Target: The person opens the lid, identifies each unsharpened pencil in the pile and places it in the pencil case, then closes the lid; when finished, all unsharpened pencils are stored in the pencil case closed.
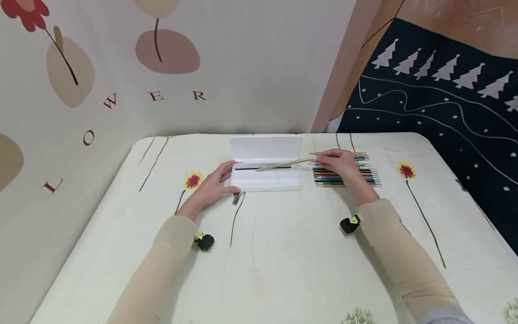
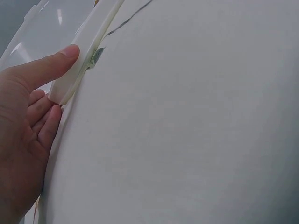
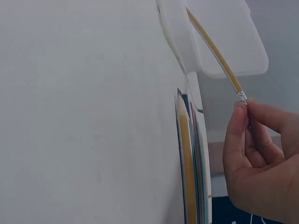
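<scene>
A white pencil case (image 1: 267,183) lies with its lid (image 1: 265,148) raised, a dark pencil (image 1: 245,168) along the back of its tray. My left hand (image 1: 213,185) grips the case's left end; the left wrist view shows that thumb on the case wall (image 2: 74,70) and the fingers below. Between thumb and fingertips, my right hand (image 1: 341,166) pinches a yellow pencil (image 1: 287,164) near its eraser end. It slants over the tray with its tip to the left; the right wrist view shows its metal band (image 3: 241,96) by the fingertips. Beneath the right hand lie several pencils (image 1: 344,181).
The table cloth (image 1: 259,252) has printed flowers and stems. A pale wall (image 1: 259,81) stands behind the table, and a dark cloth with white trees (image 1: 437,103) hangs at the right. Small black devices (image 1: 205,242) are at both wrists.
</scene>
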Motion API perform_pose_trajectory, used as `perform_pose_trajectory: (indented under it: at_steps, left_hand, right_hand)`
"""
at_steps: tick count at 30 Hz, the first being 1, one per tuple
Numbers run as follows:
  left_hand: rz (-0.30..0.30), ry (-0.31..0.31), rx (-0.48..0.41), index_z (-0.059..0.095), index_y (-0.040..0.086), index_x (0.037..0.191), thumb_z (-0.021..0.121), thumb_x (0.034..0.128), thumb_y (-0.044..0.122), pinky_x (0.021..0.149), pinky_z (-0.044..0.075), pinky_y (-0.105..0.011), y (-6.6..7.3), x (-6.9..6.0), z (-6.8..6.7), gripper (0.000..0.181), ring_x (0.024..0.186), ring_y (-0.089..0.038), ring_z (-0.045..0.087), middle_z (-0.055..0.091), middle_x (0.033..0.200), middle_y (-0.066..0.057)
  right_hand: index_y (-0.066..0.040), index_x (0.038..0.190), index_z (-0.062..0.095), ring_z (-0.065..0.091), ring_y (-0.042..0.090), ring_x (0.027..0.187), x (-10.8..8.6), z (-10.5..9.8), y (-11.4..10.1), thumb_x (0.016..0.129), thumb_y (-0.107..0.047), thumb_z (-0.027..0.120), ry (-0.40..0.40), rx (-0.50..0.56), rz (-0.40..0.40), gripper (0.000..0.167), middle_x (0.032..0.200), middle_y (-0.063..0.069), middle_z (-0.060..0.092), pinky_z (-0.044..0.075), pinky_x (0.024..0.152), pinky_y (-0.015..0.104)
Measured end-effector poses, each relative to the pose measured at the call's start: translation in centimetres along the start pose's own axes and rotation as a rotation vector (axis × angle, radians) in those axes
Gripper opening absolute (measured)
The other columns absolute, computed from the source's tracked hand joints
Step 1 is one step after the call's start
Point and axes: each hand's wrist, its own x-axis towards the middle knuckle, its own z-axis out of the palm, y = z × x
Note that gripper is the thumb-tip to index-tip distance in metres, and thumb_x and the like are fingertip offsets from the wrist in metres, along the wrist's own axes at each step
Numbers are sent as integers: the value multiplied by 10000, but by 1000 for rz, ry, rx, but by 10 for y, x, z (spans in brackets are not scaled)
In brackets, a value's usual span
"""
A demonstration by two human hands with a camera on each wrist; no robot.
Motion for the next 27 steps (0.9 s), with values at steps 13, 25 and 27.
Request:
perform_pose_trajectory:
  at_steps: [13,25,27]
  left_hand:
    - [11,-4,-7,223,229,1586,792,861,272,1262,273,-423,-4,2,1,923,1510,-272,322,264,1658,-71]
    - [16,0,-8,227,208,1586,798,854,253,1261,274,-428,-4,0,0,929,1507,-285,325,270,1654,-85]
    - [17,-2,-7,226,209,1586,800,852,258,1262,273,-426,-5,1,0,933,1507,-283,325,271,1654,-83]
  right_hand:
    - [49,1240,639,666,-77,757,7,28,2,955,-129,667,6,-106,-20,337,871,-132,659,586,781,116]
    - [-3,1154,713,614,-24,768,10,51,3,939,-192,696,10,-265,-58,286,1103,91,705,520,714,120]
    - [-5,1155,712,605,-13,780,10,53,4,939,-202,698,10,-276,-55,292,1090,80,705,510,714,118]
